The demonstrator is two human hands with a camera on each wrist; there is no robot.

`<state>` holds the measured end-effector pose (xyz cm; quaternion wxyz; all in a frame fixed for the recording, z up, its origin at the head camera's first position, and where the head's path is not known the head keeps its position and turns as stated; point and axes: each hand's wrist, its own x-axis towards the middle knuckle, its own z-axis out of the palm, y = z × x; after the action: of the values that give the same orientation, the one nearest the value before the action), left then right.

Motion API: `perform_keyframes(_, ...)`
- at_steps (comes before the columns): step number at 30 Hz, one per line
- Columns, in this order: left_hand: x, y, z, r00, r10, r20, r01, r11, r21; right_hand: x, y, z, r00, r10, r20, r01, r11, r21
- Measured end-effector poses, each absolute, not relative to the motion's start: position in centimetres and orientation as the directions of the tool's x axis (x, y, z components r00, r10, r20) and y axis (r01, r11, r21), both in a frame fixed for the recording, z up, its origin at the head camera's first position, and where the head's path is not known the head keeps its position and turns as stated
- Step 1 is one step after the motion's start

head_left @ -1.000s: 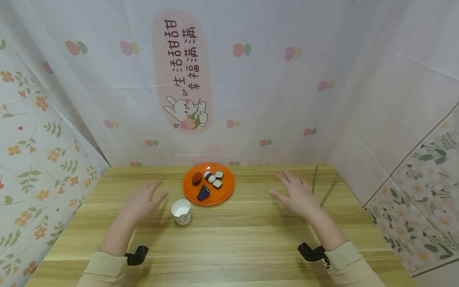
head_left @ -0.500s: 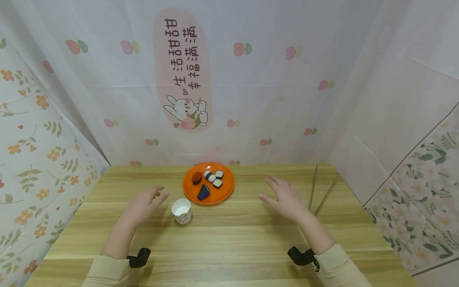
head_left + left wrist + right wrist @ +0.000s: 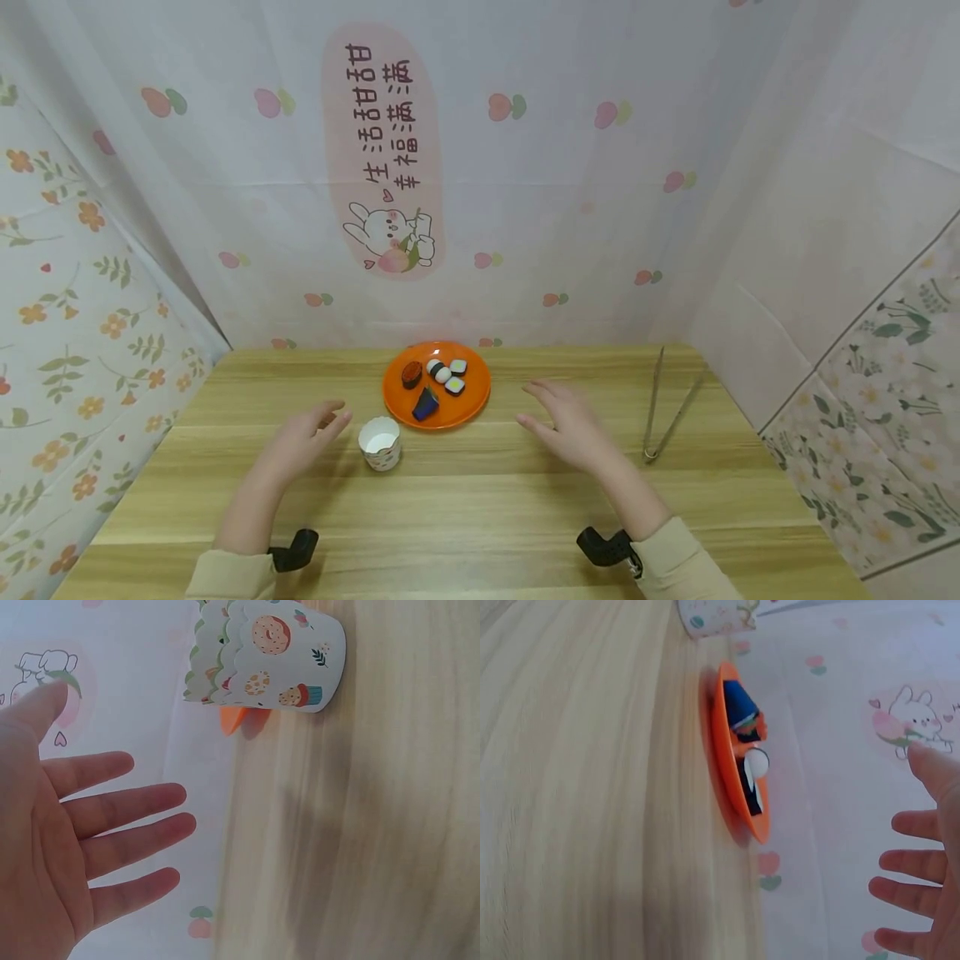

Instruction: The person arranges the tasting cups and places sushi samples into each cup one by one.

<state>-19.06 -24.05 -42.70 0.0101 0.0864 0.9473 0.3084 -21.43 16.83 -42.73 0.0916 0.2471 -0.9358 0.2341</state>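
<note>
The left hand (image 3: 307,437) is above the desk (image 3: 465,517), fingers straight and apart, holding nothing; the right hand (image 3: 570,429) is likewise spread and unloaded. Clock directions follow the head view. At 3 o'clock from the left hand stands an upright paper cup (image 3: 382,455); its doubled rim suggests nesting, likely to save space. At 10 o'clock from the right hand sits the orange plate (image 3: 474,402); its raised rim presumably retains the contents: red-topped sushi (image 3: 412,374) at 10, banded white sushi (image 3: 439,371) near 12, square rolls (image 3: 454,385) at 2 and 3, blue-wrapped sushi (image 3: 425,406) at 7. Tongs (image 3: 652,404) lie at 3 o'clock from the right hand, legs apart, apparently sprung.
</note>
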Motion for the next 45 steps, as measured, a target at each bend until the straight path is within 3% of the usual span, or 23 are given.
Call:
perform_keyframes(19,-18.5,-23.8,-44.6,-0.981,0.163,0.108,0.193,0.716,0.671,-20.8,12.4,-44.2,-0.859,-0.456,0.233,-0.504,0.667,-0.549)
perform_keyframes(45,-18.3,-23.0,-46.8,-0.978,0.162,0.132,0.205,0.614,0.762,-19.8,6.4,-46.5,-0.824,-0.530,0.203,-0.535,0.605,-0.590)
